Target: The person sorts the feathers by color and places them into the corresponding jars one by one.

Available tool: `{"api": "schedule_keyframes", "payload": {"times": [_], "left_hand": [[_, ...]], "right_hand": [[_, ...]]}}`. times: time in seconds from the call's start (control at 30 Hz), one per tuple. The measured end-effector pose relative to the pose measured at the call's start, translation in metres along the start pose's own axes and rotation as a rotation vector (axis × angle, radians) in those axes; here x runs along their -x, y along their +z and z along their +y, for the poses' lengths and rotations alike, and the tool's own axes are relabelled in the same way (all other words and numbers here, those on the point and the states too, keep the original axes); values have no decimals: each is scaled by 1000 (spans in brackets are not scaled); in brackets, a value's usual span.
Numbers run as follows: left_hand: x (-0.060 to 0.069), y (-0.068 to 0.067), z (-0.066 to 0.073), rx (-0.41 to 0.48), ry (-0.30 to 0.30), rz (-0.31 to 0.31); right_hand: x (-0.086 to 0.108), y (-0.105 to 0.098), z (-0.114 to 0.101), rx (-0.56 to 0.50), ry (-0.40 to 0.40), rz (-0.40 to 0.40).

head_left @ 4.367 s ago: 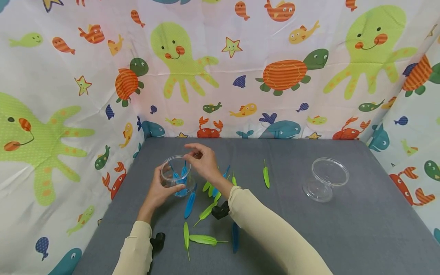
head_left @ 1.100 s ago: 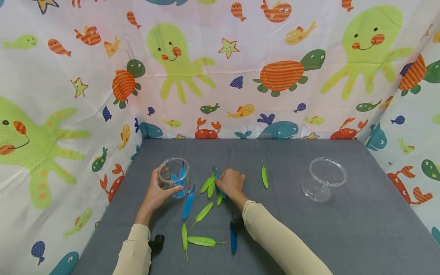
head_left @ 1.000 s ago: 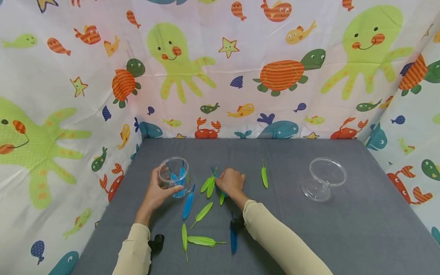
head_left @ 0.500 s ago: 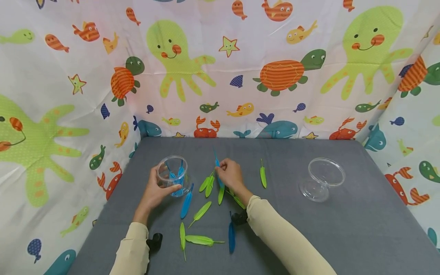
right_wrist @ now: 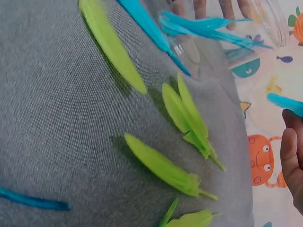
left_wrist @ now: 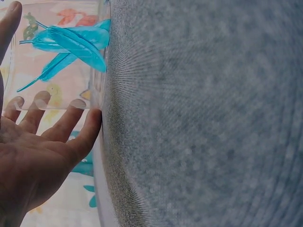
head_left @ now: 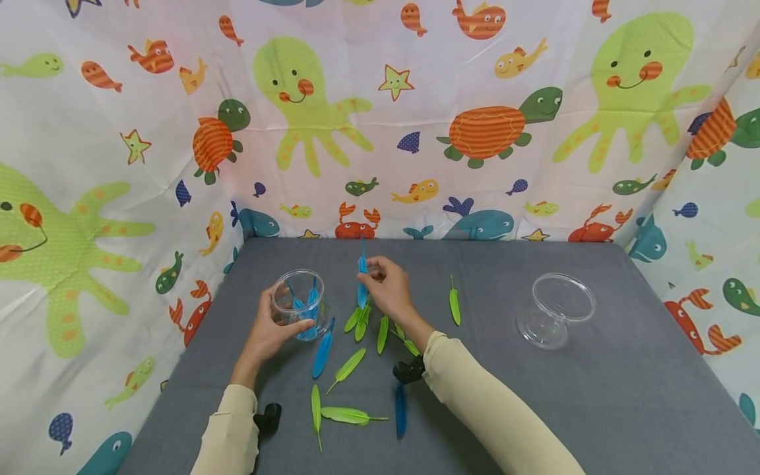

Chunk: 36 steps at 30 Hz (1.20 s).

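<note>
In the head view my left hand [head_left: 268,330] curls round a clear cup [head_left: 299,272] at the left, with several blue feathers [head_left: 312,305] standing inside. The left wrist view shows the feathers [left_wrist: 75,40] crossed behind the clear wall, and the hand's fingers [left_wrist: 60,128] against it. My right hand [head_left: 388,287] pinches one blue feather [head_left: 362,284] upright, above the table and right of the cup. Below it lie green feathers [head_left: 360,323], seen also as green feathers [right_wrist: 161,165] in the right wrist view. One blue feather [head_left: 322,355] lies beside the cup.
A second clear container [head_left: 546,328] with a wide round rim stands at the right of the grey table [head_left: 505,409]. Single green feathers [head_left: 454,305] and a blue feather [head_left: 400,412] lie nearer and to the right. A patterned curtain [head_left: 415,86] hangs behind.
My right hand has taken a blue feather from the pile, lifted it and moved it back and left. Green feathers that it covered show now. My left hand keeps its hold on the cup.
</note>
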State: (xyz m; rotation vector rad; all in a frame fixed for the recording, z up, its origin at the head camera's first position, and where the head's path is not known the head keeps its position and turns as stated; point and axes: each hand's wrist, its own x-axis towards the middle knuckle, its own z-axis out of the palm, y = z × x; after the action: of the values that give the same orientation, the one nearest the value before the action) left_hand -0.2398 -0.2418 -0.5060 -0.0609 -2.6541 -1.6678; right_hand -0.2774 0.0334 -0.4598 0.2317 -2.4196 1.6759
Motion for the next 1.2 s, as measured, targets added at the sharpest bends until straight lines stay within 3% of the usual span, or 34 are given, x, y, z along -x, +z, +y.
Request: {"api": "schedule_keyframes", "payload": {"times": [0.37, 0.83, 1.2], "left_hand": [[-1, 2, -2, 7, -8, 4], [-2, -1, 2, 12, 0, 5], [-2, 0, -2, 25, -2, -1]], "right_hand": [[-3, 7, -19, -67, -37, -4], [-10, 17, -34, -72, -109, 2], [-12, 30, -44, -92, -109, -59]]}}
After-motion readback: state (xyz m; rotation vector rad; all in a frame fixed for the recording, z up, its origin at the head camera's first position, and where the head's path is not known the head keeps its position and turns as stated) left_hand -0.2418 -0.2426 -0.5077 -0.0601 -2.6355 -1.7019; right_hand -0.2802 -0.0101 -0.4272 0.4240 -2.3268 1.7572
